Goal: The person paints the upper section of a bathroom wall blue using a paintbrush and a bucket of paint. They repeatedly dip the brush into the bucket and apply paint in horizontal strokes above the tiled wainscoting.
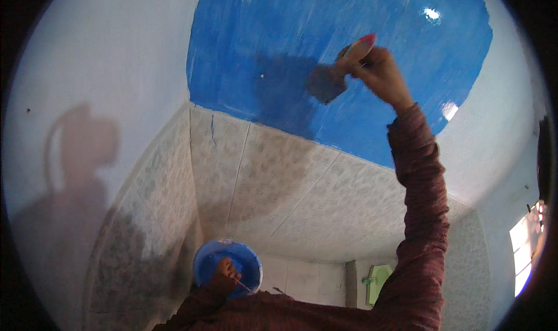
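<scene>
My right hand (378,75) is raised in front of the wall and closed around the handle of a wide paintbrush (328,82). The brush's pale, red-tipped handle points up, and its dark bristle end hangs down to the left over the blue paint (360,116). Whether the bristles touch the wall is unclear. Low in the view, my left hand (228,268) is closed over a round blue bucket (258,261) with blue inside. A thin line like the bucket's wire handle runs from its fingers; the grip itself is small and dim.
Patterned tiles (279,180) cover the lower wall beneath the blue area. A pale side wall (75,58) meets it at the left corner, with a shadow on it. A green object (381,284) stands low at the right, and a bright window (523,252) is farther right.
</scene>
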A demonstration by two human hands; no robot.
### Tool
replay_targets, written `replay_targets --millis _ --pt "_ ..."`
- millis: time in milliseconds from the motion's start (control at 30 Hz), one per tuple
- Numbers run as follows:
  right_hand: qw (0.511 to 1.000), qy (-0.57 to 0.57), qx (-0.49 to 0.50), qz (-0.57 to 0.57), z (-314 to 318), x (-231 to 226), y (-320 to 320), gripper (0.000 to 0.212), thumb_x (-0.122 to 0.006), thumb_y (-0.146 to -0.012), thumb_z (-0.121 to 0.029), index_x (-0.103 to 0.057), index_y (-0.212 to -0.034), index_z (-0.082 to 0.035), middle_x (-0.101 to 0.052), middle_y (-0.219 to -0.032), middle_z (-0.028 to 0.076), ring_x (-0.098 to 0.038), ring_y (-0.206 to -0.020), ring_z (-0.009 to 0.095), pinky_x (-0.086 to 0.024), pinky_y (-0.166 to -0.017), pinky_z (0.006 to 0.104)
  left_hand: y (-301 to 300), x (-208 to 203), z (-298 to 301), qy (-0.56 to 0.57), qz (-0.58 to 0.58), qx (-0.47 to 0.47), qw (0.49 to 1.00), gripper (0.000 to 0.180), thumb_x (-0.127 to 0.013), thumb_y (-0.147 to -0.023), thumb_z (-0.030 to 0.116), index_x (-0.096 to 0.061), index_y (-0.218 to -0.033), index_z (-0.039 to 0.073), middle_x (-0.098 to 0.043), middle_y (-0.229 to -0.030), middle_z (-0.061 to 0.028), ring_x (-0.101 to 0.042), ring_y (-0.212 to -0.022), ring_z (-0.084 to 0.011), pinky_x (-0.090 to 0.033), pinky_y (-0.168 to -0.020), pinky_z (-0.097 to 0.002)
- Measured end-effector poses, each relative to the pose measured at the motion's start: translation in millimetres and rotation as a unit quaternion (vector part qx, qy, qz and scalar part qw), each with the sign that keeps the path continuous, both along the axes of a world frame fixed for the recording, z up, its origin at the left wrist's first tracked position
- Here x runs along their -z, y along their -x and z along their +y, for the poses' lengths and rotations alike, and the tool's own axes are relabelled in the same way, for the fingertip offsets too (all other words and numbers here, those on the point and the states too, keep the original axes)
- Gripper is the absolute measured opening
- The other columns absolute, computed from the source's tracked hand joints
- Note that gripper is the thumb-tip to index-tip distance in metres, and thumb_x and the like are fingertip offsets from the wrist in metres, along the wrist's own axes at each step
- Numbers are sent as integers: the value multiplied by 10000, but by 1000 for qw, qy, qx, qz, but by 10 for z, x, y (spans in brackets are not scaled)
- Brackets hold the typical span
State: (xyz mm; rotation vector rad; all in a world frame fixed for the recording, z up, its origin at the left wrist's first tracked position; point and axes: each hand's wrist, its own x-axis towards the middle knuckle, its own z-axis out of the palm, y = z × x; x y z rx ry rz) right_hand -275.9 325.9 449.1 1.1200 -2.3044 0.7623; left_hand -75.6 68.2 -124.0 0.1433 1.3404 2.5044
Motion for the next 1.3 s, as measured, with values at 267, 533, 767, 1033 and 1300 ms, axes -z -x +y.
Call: replay_targets --millis 267,533,767,1033,1300 --pt "994 -3 59 95 261 -1073 392 268 -576 -836 -236 -605 -955 2 -617 -831 45 -565 -716 112 -460 -639 245 -110 -444 -10 290 192 -46 937 297 -517 -750 -63 -330 -940 69 -309 -666 5 -370 -580 -119 -424 -602 -294" --pt "876 56 162 452 -28 -2073 -116 316 -572 -833 -322 -630 -993 -55 -660 -852 89 -639 -743 179 -490 -707 276 -58 -287 -41 152 63 -13 986 239 -516 -800 97 -331 -950 83 -329 -714 -23 -397 -636 -149 -435 -649 -366" --pt "781 1 199 592 -716 -1597 207 216 -607 -790 -259 -639 -980 -161 -644 -909 67 -620 -808 245 -488 -719 311 24 125 -81 -69 -120 15 990 238 -497 -824 111 -323 -982 72 -331 -743 -36 -398 -656 -160 -442 -669 -366" --pt "827 -67 178 529 -955 -341 234 384 -622 -672 -52 -593 -1042 -150 -611 -988 39 -585 -896 230 -495 -695 316 -46 -113 -128 -134 -216 12 967 234 -486 -812 82 -323 -978 60 -329 -714 -47 -413 -652 -162 -435 -646 -351" --pt "915 47 95 388 -807 -1368 31 286 -606 -778 -331 -659 -890 -73 -640 -737 136 -632 -653 252 -477 -607 325 -130 -463 -11 111 -12 -24 993 285 -483 -793 33 -308 -1017 60 -356 -731 -64 -435 -636 -181 -443 -620 -361"
